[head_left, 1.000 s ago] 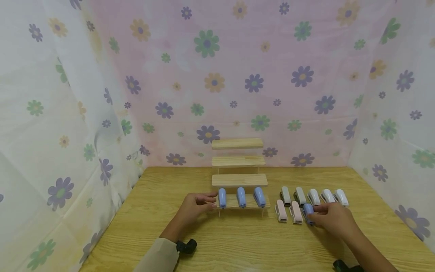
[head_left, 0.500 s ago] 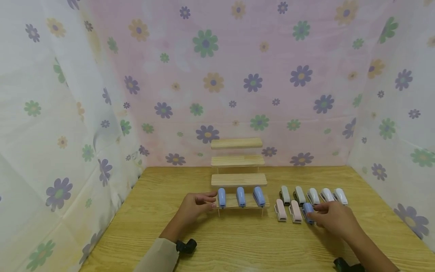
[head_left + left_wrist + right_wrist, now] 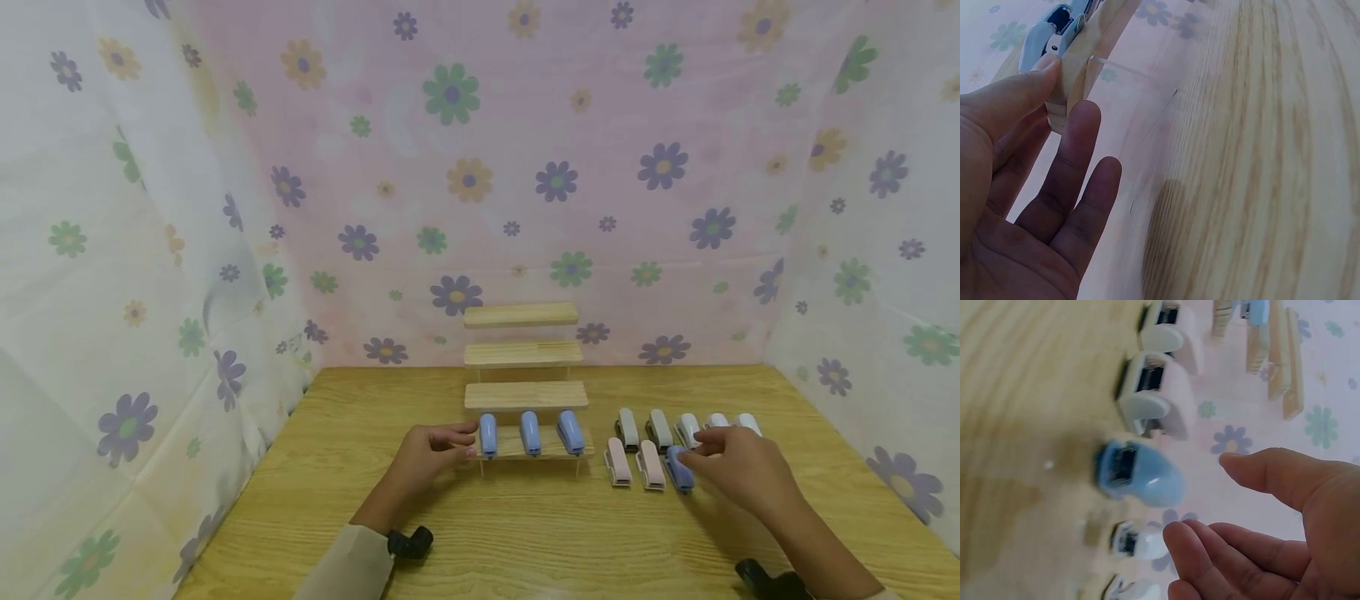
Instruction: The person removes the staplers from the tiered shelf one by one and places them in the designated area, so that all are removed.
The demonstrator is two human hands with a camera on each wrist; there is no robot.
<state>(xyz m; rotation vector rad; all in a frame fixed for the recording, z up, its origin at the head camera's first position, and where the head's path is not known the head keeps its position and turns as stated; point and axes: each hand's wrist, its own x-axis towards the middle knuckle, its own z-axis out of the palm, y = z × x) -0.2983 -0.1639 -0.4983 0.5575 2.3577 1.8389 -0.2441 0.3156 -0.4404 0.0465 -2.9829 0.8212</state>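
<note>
My left hand (image 3: 429, 457) is at the left end of a stepped wooden display stand, pinching the end of its lowest board (image 3: 1059, 117) between thumb and fingers. Three blue mini staplers (image 3: 530, 433) stand on that board. My right hand (image 3: 742, 467) hovers just above and right of another blue mini stapler (image 3: 1147, 475) on the table, thumb and fingers apart and nothing between them. Left of that stapler stand two pink mini staplers (image 3: 651, 465). Behind them is a row of grey mini staplers (image 3: 627, 430) and white mini staplers (image 3: 686, 430), the white ones partly covered by my right hand.
Above and behind the lowest board rise three bare boards, including the top board (image 3: 521, 315). Everything stands on a wood-grain table (image 3: 570, 542). Flowered cloth (image 3: 510, 142) closes off the back and both sides.
My right hand has let go of the blue stapler on the table and lifted slightly up and back from it. The left hand stays at the stand.
</note>
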